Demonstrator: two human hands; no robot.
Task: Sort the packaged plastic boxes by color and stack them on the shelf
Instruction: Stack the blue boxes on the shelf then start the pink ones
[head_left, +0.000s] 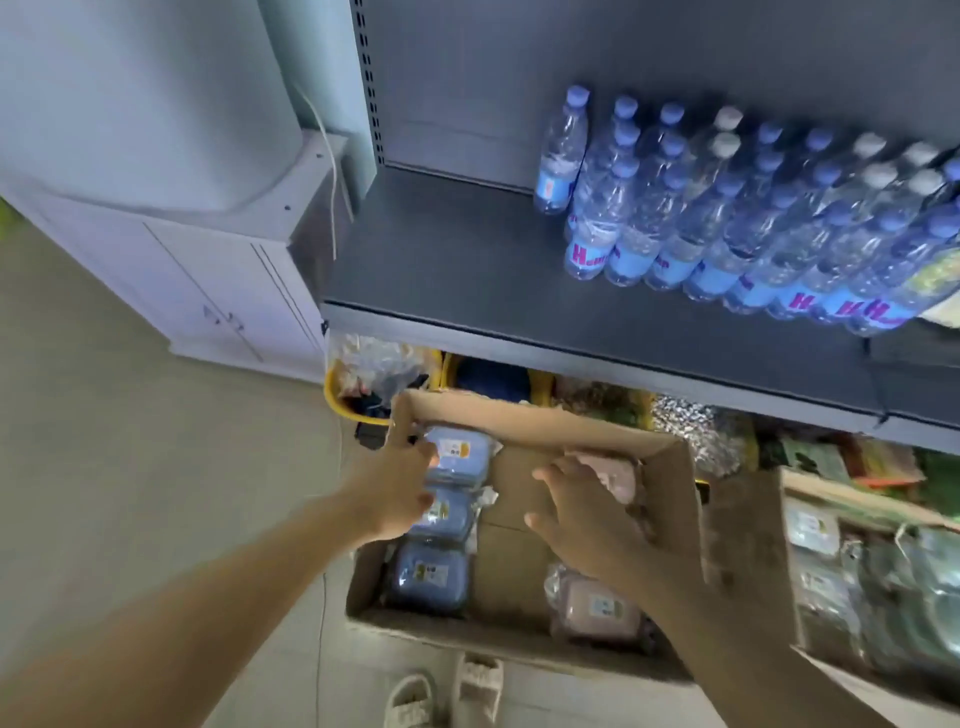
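In the cardboard carton (524, 421) on the floor below the dark shelf (467, 270), blue boxes (460, 457) are lined along the left wall and pink boxes (597, 608) lie to the right. The top blue box is gripped at its edge by the left hand (400, 488); the right hand (576, 509) is spread, fingers apart, holding nothing. The wrapped boxes are judged light, stiff and slippery, best clasped across opposite sides.

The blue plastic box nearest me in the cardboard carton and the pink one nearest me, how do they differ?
The blue plastic box lies on the carton's left side, the pink plastic box on its right. The blue box ends a row of three blue ones; the pink box lies apart from the other pink one. Both are wrapped in clear film, carry a small label and are untouched by either hand.
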